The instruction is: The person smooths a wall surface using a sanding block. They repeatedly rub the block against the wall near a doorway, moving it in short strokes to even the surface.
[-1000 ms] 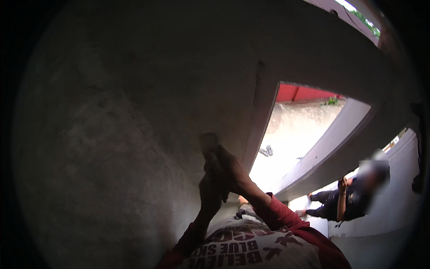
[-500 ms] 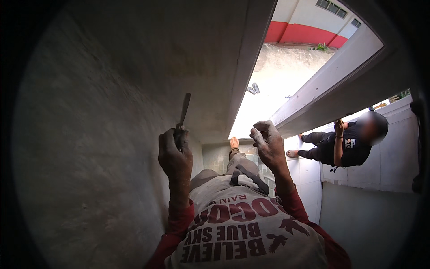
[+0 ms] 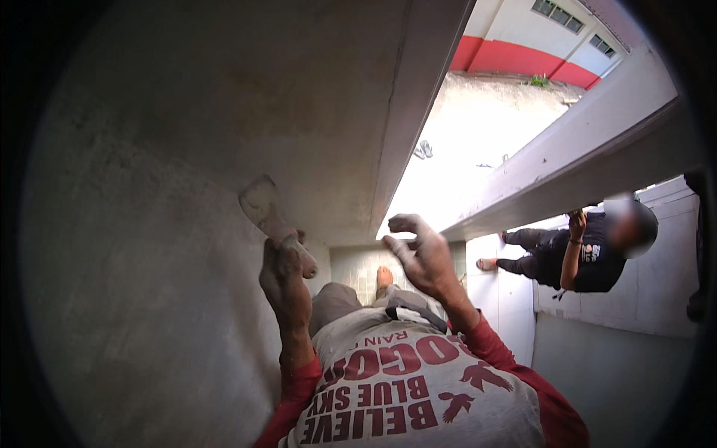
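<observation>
My left hand [image 3: 284,280] is closed round the handle of a putty knife [image 3: 261,205]. The broad, smeared blade points up and to the left, close to the grey plastered wall [image 3: 142,276]; whether it touches the wall I cannot tell. My right hand [image 3: 427,257] is raised in front of the doorway, dusted with pale powder. Its fingers are curved and apart, with nothing visible between them.
A door frame [image 3: 422,97] borders the bright opening at the upper right, and a pale door panel [image 3: 567,145] slants across it. Outside lie sandals [image 3: 423,149]. To the right stands another person in a dark shirt [image 3: 594,254] on white tiles [image 3: 485,295].
The putty knife has turned from edge-on to showing its broad face and tilted left. My right hand has shifted left, its fingers spreading from a near pinch. My bare foot has moved nearer.
</observation>
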`<state>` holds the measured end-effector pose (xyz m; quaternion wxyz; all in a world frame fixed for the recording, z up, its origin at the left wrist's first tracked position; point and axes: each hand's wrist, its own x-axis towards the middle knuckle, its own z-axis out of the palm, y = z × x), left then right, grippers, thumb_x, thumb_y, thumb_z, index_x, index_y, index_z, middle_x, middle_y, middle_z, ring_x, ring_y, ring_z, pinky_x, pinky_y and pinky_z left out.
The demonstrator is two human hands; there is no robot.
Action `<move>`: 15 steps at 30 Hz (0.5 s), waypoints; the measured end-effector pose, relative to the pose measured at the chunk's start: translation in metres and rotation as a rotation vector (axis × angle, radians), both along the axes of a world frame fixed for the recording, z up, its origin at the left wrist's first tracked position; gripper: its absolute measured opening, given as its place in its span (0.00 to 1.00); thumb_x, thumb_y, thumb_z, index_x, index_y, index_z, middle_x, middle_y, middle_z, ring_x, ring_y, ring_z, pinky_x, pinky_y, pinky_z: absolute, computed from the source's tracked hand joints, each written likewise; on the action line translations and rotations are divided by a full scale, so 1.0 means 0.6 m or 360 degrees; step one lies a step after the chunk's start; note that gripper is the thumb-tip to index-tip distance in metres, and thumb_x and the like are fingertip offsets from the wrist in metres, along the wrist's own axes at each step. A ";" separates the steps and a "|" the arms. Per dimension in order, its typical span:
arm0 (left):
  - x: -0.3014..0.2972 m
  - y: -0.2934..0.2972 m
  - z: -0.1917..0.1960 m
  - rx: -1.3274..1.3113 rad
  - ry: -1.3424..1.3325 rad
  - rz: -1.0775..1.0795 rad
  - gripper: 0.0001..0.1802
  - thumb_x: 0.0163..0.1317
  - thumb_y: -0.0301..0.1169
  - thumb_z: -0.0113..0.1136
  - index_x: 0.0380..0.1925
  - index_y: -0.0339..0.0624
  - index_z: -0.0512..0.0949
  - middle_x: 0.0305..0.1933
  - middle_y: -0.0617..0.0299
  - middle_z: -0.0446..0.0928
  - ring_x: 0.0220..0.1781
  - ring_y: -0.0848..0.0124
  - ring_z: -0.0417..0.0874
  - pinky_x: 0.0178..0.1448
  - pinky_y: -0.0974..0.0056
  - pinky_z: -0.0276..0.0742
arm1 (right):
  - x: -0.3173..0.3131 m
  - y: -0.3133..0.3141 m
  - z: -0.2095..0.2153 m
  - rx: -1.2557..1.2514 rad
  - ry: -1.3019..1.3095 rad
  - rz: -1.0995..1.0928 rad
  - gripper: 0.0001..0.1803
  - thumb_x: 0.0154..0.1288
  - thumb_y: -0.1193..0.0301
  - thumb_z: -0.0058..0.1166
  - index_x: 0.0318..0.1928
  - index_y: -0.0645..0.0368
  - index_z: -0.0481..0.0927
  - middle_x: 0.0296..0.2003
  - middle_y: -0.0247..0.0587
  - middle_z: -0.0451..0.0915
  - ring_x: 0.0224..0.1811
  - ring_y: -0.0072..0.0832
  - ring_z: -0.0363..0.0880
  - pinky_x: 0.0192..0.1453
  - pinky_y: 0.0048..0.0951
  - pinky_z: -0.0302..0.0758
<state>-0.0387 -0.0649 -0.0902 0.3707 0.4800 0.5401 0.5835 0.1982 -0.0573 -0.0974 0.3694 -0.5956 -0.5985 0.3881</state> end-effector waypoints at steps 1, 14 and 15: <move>0.015 0.009 -0.013 0.0040 -0.0066 -0.0023 0.25 0.77 0.49 0.56 0.53 0.35 0.79 0.46 0.59 0.82 0.35 0.73 0.78 0.42 0.66 0.76 | -0.004 0.009 -0.005 0.0081 0.0030 0.0128 0.24 0.73 0.67 0.65 0.62 0.66 0.75 0.53 0.55 0.84 0.53 0.41 0.88 0.53 0.38 0.87; 0.140 0.115 -0.005 0.0546 0.0341 -0.0379 0.20 0.74 0.41 0.62 0.52 0.34 0.80 0.48 0.56 0.81 0.47 0.66 0.84 0.54 0.61 0.79 | 0.013 0.099 -0.009 0.1048 0.0075 0.0368 0.35 0.67 0.79 0.62 0.71 0.67 0.63 0.52 0.59 0.77 0.47 0.52 0.82 0.52 0.45 0.81; 0.133 0.122 0.010 0.0554 0.0385 -0.0361 0.17 0.72 0.37 0.64 0.50 0.34 0.81 0.48 0.54 0.81 0.48 0.65 0.84 0.55 0.61 0.79 | 0.018 0.100 -0.005 0.1042 0.0069 0.0393 0.35 0.67 0.80 0.61 0.72 0.67 0.63 0.48 0.58 0.77 0.45 0.52 0.82 0.49 0.45 0.80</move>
